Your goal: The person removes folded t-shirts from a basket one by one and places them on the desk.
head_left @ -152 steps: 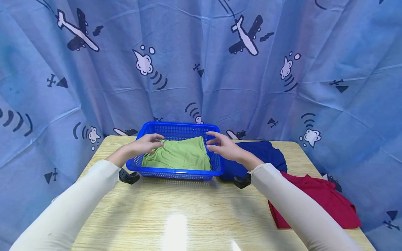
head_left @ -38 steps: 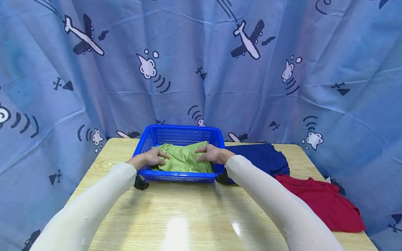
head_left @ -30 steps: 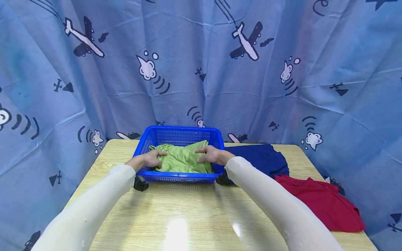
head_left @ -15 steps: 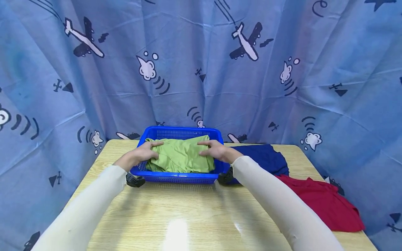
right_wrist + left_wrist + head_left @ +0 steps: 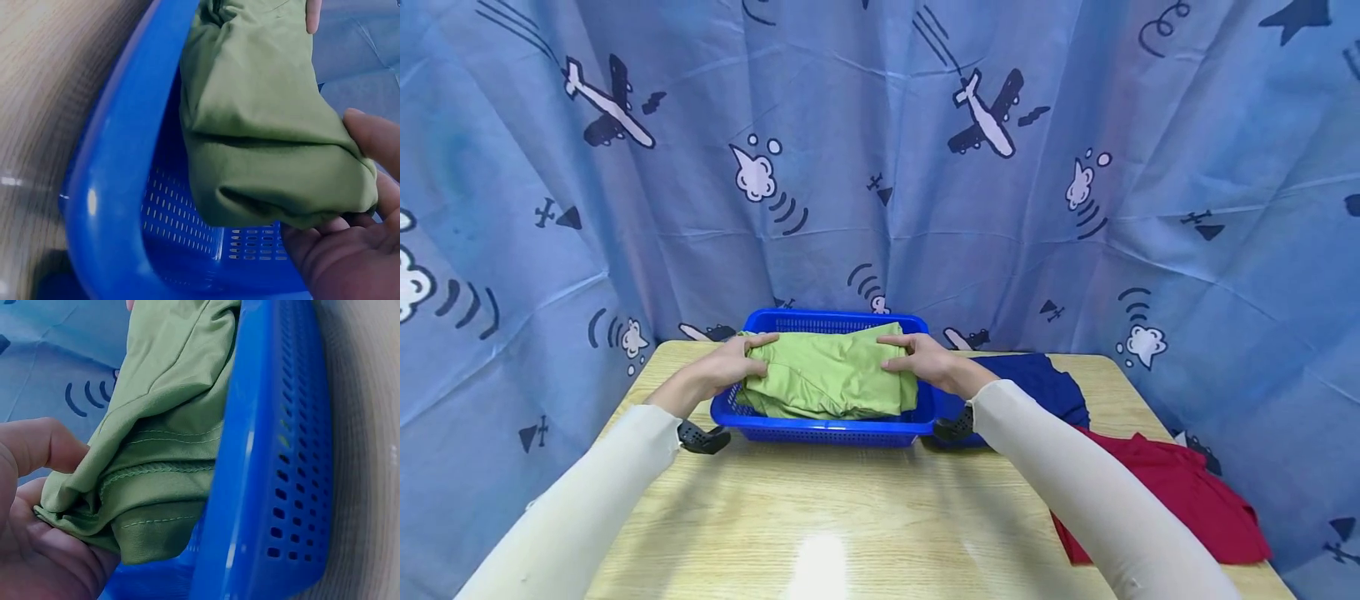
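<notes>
A folded light-green garment (image 5: 827, 375) spans the blue plastic basket (image 5: 831, 426), raised toward its rim. My left hand (image 5: 730, 364) grips its left end; in the left wrist view, the thumb (image 5: 53, 447) lies on top, fingers beneath, beside layered, stitched hems. At the other end my right hand (image 5: 931, 364) pinches the cloth between thumb and fingers. The right wrist view shows this folded end of the green garment (image 5: 269, 137) above the perforated basket bottom (image 5: 181, 215), with some fingers hidden under the cloth.
To the right of the basket lies a dark-blue folded garment (image 5: 1037, 385), partly behind my right arm. A red garment (image 5: 1187, 500) sits at the table's right edge. The wooden table (image 5: 880, 517) backs onto a blue airplane-print curtain (image 5: 850, 167).
From reaching down into the basket, my hands have drawn apart and risen, gripping the green garment's ends. The garment has come up with them and looks straighter and less bunched.
</notes>
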`<state>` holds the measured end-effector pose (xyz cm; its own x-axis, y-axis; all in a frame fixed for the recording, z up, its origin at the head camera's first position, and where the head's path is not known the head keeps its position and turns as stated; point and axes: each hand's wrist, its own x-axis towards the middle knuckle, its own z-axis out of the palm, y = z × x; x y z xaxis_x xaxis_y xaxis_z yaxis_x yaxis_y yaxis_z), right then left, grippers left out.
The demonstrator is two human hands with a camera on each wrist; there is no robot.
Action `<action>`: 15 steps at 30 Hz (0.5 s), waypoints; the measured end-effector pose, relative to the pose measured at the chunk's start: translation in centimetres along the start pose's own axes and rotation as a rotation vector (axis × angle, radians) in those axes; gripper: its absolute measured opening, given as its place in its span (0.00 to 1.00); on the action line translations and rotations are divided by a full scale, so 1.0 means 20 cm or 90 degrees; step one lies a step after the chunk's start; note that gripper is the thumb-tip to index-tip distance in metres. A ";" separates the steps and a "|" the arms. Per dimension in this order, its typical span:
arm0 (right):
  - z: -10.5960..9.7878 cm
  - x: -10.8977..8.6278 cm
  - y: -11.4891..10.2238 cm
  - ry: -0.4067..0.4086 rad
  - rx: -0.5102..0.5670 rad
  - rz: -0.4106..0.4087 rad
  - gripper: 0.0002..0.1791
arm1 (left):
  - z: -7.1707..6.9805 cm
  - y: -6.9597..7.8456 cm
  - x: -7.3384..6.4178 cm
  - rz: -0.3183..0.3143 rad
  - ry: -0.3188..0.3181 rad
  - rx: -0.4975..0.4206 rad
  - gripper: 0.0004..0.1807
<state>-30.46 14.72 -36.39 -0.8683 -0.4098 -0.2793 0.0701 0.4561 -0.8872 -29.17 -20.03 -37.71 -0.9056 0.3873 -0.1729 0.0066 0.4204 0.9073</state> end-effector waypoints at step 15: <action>-0.02 -0.10 -0.02 0.019 0.035 -0.040 0.35 | -0.01 0.03 -0.07 0.019 -0.009 -0.030 0.47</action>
<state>-28.88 15.58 -35.32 -0.8859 -0.4123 -0.2126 0.0413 0.3864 -0.9214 -28.03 -20.45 -36.77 -0.8993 0.4108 -0.1501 0.0138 0.3697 0.9291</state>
